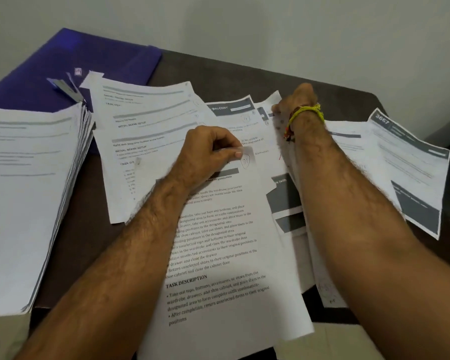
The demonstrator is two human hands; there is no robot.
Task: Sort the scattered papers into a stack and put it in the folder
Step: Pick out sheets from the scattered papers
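A big stack (29,183) of papers already sits on the left side of the table (89,203), and it looks fairly neat. Behind it lies the purple folder (63,61), open and flat, with no papers put inside yet.

In the middle, loose papers (146,131) lie spread out and overlapping. The left hand (208,149) pinches the top corner of a printed page (218,250) between thumb and fingers. The right hand (296,102), with a yellow thread band (305,114) on its wrist, reaches farther back and touches the edge of another sheet (270,100); I cannot tell if it grips it. More pages (411,167) fan out on the right.

So I think the job is about halfway done. The loose sheets need gathering, and then the whole stack goes into the folder.
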